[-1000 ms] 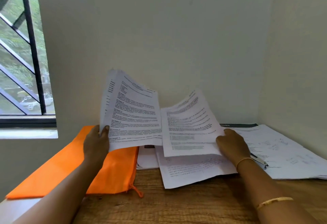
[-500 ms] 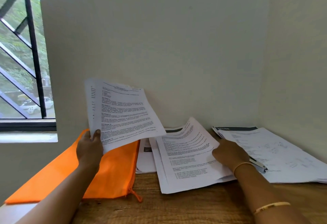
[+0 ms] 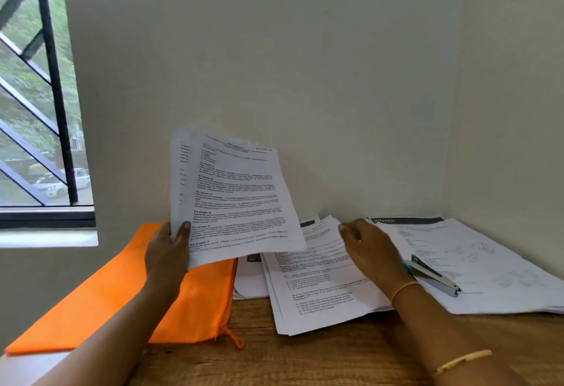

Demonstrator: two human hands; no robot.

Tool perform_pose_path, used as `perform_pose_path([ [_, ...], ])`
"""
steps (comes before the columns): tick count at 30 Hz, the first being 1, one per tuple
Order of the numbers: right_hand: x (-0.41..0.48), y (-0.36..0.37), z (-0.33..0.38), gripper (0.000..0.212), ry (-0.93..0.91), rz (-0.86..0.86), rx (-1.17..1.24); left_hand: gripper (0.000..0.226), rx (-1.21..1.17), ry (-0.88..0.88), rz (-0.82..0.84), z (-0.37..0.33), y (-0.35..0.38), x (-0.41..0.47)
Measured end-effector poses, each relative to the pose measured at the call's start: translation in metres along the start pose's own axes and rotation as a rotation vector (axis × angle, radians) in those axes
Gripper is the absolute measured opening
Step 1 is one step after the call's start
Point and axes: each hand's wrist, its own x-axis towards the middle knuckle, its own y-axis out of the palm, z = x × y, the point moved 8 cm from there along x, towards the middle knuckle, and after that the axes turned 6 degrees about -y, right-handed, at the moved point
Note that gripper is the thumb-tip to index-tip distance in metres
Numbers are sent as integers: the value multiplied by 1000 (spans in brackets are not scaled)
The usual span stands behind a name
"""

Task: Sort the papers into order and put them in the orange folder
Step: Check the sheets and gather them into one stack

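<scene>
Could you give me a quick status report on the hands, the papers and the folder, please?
Left hand grips a raised sheaf. Right hand flat on the loose pile. Orange folder lies flat, left. Stapler beside right wrist.

There is one view only, taken from the person's head. It looks forward and a little down over the wooden surface [image 3: 335, 358] toward a wall corner [image 3: 454, 111], from close by, so both forearms [image 3: 122, 340] enter at the bottom edge. The orange folder [image 3: 100, 303] sits low left; the window [image 3: 39, 117] is above it, the papers [image 3: 323, 297] right of it.
</scene>
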Motion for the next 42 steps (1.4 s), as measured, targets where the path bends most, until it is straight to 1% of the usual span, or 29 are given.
perform_pose_path([
  [2, -5, 15, 8, 29, 60, 78, 286, 17, -1, 22, 59, -5, 10, -7],
  [5, -13, 34, 14, 24, 170, 179, 557, 10, -27, 37, 177, -11, 28, -19],
  [7, -14, 38, 16, 16, 198, 176, 707, 5, -73, 45, 250, -15, 37, -28],
  [9, -13, 37, 16, 12, 208, 132, 779, 7, -118, 40, 294, -17, 42, -33],
  [12, -11, 34, 15, 15, 202, 104, 807, 6, -131, 34, 316, -18, 43, -35],
  [18, -10, 34, 14, 19, 212, 104, 856, 7, -153, 17, 329, -18, 43, -36],
  [31, -11, 34, 12, 16, 266, 114, 893, 8, -155, 19, 330, -17, 43, -35],
  [36, -10, 34, 8, 14, 288, 102, 839, 20, -153, -44, 320, -12, 44, -34],
  [39, -10, 33, 5, 13, 315, 99, 793, 22, -113, -39, 307, -12, 45, -33],
  [42, -11, 26, -1, 16, 331, 77, 713, 22, -127, -39, 295, -9, 44, -31],
])
